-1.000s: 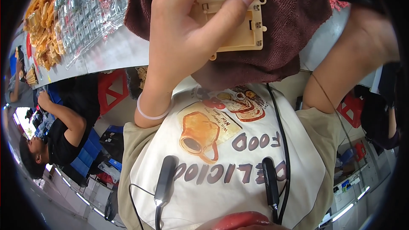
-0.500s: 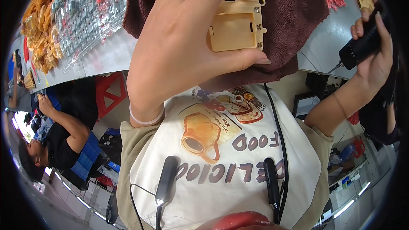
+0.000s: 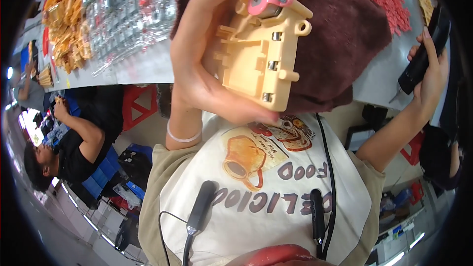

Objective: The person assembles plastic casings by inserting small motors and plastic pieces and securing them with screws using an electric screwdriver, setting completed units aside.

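Observation:
My left hand (image 3: 194, 64) is closed around a pale yellow plastic housing (image 3: 251, 71), with the thumb along its lower edge. The housing is tilted, showing an open rectangular recess and several small metal clips along one side. Near its top sits a round pink part (image 3: 263, 1) with a screw beside it. Off to the right, my right hand (image 3: 433, 66) grips a black electric screwdriver (image 3: 410, 76), its bit pointing down and left, apart from the housing. A dark brown towel (image 3: 335, 44) lies on the table behind the housing.
At the left of the white table (image 3: 143, 71) are a pile of orange-yellow plastic parts (image 3: 66, 29) and clear trays of small metallic parts (image 3: 130, 15). Pink plastic parts (image 3: 384, 0) lie at the far right. A co-worker (image 3: 74, 133) sits to the left.
My left hand has lifted and tilted the housing, bringing it nearer and lower in view. My right hand still holds the screwdriver, which has turned more steeply downward.

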A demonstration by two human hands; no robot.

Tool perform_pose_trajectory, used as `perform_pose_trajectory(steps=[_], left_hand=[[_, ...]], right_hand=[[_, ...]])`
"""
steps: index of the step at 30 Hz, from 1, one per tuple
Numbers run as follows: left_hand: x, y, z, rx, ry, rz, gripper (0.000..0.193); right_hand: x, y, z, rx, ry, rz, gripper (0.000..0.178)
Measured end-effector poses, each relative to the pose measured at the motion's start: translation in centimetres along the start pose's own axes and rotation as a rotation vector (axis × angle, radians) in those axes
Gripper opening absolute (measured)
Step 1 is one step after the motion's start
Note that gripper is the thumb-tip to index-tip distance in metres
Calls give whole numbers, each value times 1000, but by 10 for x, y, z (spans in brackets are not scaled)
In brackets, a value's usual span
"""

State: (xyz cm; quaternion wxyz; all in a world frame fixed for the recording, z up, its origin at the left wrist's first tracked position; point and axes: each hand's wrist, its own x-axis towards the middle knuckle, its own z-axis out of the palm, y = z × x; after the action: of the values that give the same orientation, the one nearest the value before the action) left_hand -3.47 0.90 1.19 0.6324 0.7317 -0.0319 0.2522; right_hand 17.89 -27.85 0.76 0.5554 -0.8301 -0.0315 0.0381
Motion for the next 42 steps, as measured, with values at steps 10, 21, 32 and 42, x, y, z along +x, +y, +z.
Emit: perform_pose_trajectory(steps=[10, 21, 32, 42], left_hand=[[-2, 0, -4, -37, 175, -207, 131], [-7, -10, -17, -197, -18, 126, 113], [-23, -6, -6, -283, -23, 62, 110], [-28, 2, 2, -308, -13, 26, 107]], right_hand=[[9, 22, 11, -321, 154, -225, 69], [1, 11, 23, -516, 51, -270, 59], [-60, -52, 88, -557, -362, -938, 27], [-53, -75, 101, -335, -158, -960, 18]])
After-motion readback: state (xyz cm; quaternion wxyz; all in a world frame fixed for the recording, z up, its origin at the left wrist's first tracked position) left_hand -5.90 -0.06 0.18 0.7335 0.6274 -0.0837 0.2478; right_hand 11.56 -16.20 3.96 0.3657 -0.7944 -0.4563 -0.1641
